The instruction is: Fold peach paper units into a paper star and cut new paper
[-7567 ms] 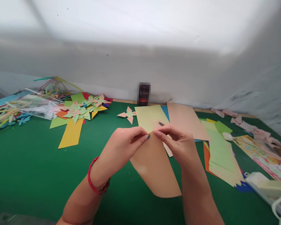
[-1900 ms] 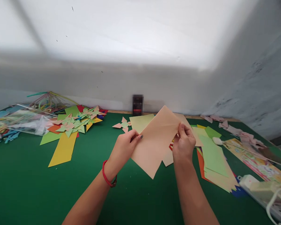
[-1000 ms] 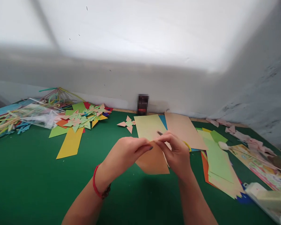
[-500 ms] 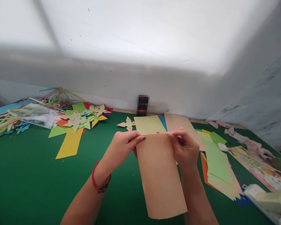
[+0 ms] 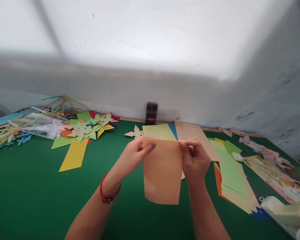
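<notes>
From my head view, my left hand (image 5: pixel 133 156) and my right hand (image 5: pixel 195 159) each keep a pinching grip on a top corner of the peach paper sheet (image 5: pixel 162 171), which hangs upright above the green desk (image 5: pixel 30 186), clear of its surface. Beyond it lie a pale yellow sheet (image 5: pixel 158 131) and a tan sheet (image 5: pixel 193 135); folded paper stars (image 5: pixel 86 128) sit far left, and a stack of green sheets (image 5: pixel 231 168) lies just right.

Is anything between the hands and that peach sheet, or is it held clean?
Nothing visible is in the way. The left hand and the right hand pinch the peach sheet directly at its top corners, and it hangs free above the green table.
</notes>
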Motion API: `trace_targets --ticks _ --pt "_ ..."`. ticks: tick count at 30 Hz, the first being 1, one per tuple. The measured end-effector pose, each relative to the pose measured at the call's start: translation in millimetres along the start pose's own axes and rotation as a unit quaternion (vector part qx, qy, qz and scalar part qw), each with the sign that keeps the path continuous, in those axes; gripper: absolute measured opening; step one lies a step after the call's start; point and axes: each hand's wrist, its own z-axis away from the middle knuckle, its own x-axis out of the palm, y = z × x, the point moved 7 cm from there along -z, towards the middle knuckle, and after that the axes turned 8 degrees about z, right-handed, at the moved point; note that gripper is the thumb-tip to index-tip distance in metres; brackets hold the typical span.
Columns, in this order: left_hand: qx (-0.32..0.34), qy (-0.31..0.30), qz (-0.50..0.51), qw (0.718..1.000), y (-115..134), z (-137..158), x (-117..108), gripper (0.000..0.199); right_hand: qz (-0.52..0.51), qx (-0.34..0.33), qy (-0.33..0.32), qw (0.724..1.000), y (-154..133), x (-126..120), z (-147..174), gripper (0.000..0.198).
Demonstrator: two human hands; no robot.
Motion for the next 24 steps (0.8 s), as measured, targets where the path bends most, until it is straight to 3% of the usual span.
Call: trace_targets --ticks 5,11,16,21,24 --pt "-0.017 -0.054 -0.016 0.998 -4 0 6 0.042 0.005 -0.002 0.004 1.0 0 -1 -1 0.007" --pt "-0.037 -0.158 0.013 0.987 -4 5 21 0.031 0.035 0.009 0.051 0.998 0 -14 -6 0.012" --pt "-0.04 -0.103 -0.055 0.992 -10 2 16 0.039 0.046 0.012 0.09 0.995 -1 -19 -8 0.016" --pt "-0.033 -0.135 -0.077 0.987 -11 2 22 0.03 0.04 0.045 0.164 0.985 4 -27 -7 0.019" --pt "-0.021 -0.108 -0.091 0.99 -10 0 21 0.03 0.045 0.07 0.206 0.975 8 -32 -5 0.021"
